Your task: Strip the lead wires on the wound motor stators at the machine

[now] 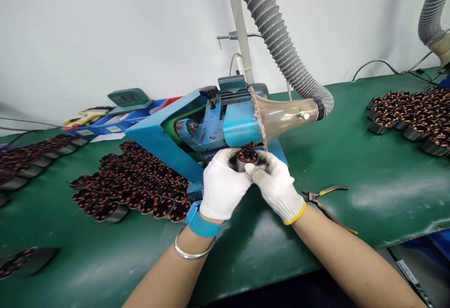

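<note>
Between my two white-gloved hands is a motor stator (247,157), a grey metal ring with copper windings and a dark core. My left hand (225,186) is closed around its left side, the thumb partly hidden. My right hand (276,179) grips it from the right, with the thumb against its front. The stator is held close to the front of a blue belt-driven machine (242,123), just under its clear suction funnel (286,113). Whether the stator touches the machine cannot be made out.
Yellow-handled cutters (326,200) lie to the right. Rows of stators (133,186) stand left of the machine; more stators (416,116) stand far right. A grey ribbed hose (277,26) runs up from the funnel. Blue bins (116,123) are at the back left of the green table (372,191).
</note>
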Action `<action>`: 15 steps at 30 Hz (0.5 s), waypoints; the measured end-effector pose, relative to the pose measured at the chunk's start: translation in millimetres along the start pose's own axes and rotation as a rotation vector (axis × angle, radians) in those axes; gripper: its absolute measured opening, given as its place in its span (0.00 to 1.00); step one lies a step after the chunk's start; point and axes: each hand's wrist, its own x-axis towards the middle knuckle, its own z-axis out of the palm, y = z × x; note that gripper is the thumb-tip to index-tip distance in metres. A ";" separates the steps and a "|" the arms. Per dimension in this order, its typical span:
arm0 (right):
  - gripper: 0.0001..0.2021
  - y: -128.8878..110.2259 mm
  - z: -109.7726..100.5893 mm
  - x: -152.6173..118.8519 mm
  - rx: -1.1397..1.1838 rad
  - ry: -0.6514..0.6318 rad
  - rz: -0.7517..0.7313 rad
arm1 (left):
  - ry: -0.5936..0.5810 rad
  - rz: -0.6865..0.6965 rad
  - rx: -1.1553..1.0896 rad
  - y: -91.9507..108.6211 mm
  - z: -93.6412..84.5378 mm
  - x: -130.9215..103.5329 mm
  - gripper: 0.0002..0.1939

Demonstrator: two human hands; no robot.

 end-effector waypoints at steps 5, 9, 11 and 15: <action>0.19 -1.6 -0.5 0.9 0.035 -0.020 0.020 | 0.058 0.023 0.073 0.0 2.2 -0.7 0.20; 0.21 2.6 -2.9 2.4 0.092 -0.089 0.001 | 0.115 0.138 0.091 -14.3 5.5 -3.8 0.21; 0.22 4.9 -3.5 3.2 0.106 -0.115 0.022 | 0.143 0.169 0.100 -22.7 7.3 -4.6 0.22; 0.23 6.3 -3.1 3.6 0.102 -0.149 0.049 | 0.172 0.209 0.068 -36.0 10.8 -6.6 0.23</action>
